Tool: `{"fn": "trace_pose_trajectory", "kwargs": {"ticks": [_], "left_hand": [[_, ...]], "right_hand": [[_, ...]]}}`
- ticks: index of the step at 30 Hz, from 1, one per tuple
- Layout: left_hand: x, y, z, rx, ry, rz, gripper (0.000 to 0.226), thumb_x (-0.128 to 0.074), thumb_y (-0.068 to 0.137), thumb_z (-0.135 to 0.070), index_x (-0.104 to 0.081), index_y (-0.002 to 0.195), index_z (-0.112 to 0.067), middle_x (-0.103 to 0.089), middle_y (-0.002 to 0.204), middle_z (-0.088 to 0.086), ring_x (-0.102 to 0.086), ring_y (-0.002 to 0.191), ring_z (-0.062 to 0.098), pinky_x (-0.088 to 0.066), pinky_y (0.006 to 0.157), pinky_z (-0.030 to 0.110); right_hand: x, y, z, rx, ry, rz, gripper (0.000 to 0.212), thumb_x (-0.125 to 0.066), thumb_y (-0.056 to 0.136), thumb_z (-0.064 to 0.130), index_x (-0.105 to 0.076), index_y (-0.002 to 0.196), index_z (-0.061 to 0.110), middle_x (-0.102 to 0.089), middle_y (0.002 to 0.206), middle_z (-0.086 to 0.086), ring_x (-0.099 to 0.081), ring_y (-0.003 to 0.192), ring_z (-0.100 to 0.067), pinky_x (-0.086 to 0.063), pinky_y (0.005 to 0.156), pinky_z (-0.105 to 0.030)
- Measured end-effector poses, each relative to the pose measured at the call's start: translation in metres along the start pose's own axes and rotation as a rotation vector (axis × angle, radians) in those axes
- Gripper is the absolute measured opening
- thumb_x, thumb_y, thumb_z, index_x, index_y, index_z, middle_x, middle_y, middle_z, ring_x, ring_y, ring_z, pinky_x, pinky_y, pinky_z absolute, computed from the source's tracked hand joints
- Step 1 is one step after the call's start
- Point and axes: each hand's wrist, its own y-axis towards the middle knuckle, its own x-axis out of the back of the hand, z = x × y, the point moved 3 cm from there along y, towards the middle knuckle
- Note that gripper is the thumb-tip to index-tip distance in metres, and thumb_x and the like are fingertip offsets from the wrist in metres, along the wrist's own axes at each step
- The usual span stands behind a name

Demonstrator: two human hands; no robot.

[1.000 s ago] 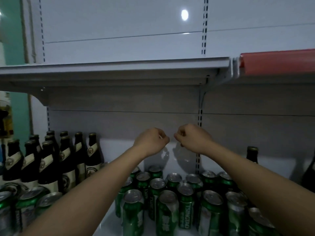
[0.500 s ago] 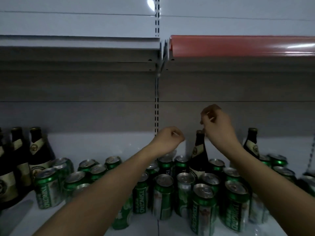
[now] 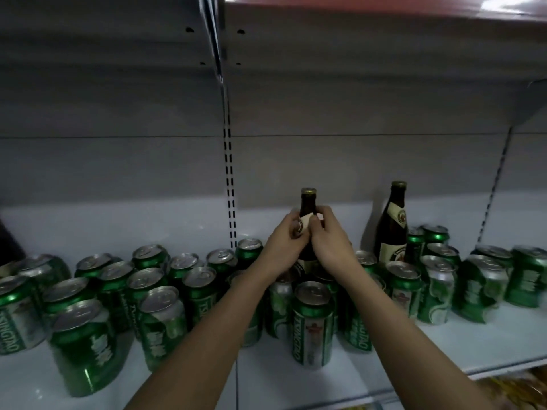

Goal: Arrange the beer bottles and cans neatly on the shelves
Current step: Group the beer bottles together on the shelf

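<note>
Head view, hands: the left hand and the right hand met around the neck and shoulder of one brown beer bottle, fingers closed on its neck label from both sides.
Head view, held bottle: it stood upright among the green cans, towards the back of the shelf and a little right of the slotted upright; whether its base rested on the shelf or was lifted could not be told, as cans and wrists hid it.
Head view, other stock: a second bottle stood upright near the back edge, further right, apart from the held one; cans crowded the shelf from the left edge to the right in uneven clusters.
Step in hand: judged to be taking the stray bottle out from among the cans.
Next move: it likely called for a straight lift clear of the can tops, since the cans packed close around the base could tip, then setting the bottle with the other bottles.
</note>
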Motion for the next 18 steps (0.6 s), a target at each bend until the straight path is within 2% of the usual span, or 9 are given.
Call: {"fn": "trace_pose_trajectory", "kwargs": {"ticks": [3,6,9,13,18], "left_hand": [[-0.001,0.004,0.006,-0.027,0.142,0.041,0.042,-0.061,0.093,-0.037,-0.045,0.132,-0.038,-0.066,0.117,-0.007,-0.064,0.108,0.014,-0.052,0.091,0.034],[0.002,0.009,0.007,-0.022,0.161,0.061,0.038,-0.063,0.092,-0.035,-0.045,0.125,-0.039,-0.064,0.105,-0.016,-0.064,0.095,0.002,-0.049,0.073,0.016],[0.003,0.010,0.007,-0.018,0.183,0.074,0.038,-0.063,0.092,-0.032,-0.045,0.125,-0.037,-0.061,0.100,-0.018,-0.060,0.089,-0.007,-0.044,0.063,0.007],[0.003,0.011,0.007,-0.028,0.196,0.075,0.037,-0.063,0.093,-0.029,-0.045,0.125,-0.033,-0.060,0.101,-0.019,-0.059,0.091,-0.007,-0.042,0.064,0.011],[0.002,0.009,-0.001,-0.026,0.213,0.077,0.039,-0.065,0.092,-0.024,-0.044,0.126,-0.024,-0.058,0.098,-0.013,-0.062,0.094,0.008,-0.051,0.073,0.020]], "right_hand": [[0.000,0.000,-0.006,0.049,-0.010,-0.005,0.017,-0.038,0.107,0.027,-0.049,0.120,0.029,-0.059,0.088,0.020,-0.057,0.078,0.006,-0.039,0.054,-0.008],[0.003,0.005,-0.011,0.048,0.019,0.011,0.014,-0.041,0.106,0.027,-0.050,0.117,0.031,-0.065,0.091,0.014,-0.064,0.084,-0.005,-0.048,0.065,-0.021],[0.003,0.005,-0.013,0.056,0.029,0.018,0.013,-0.042,0.106,0.027,-0.050,0.114,0.034,-0.067,0.094,0.010,-0.067,0.086,-0.010,-0.053,0.070,-0.028],[0.003,0.004,-0.013,0.056,0.018,0.001,0.014,-0.042,0.106,0.027,-0.050,0.114,0.034,-0.067,0.094,0.010,-0.067,0.086,-0.009,-0.054,0.071,-0.030],[0.005,-0.001,-0.007,-0.008,0.064,0.031,0.026,-0.044,0.106,0.021,-0.053,0.130,0.026,-0.070,0.110,-0.005,-0.068,0.099,-0.021,-0.057,0.086,-0.042]]}}
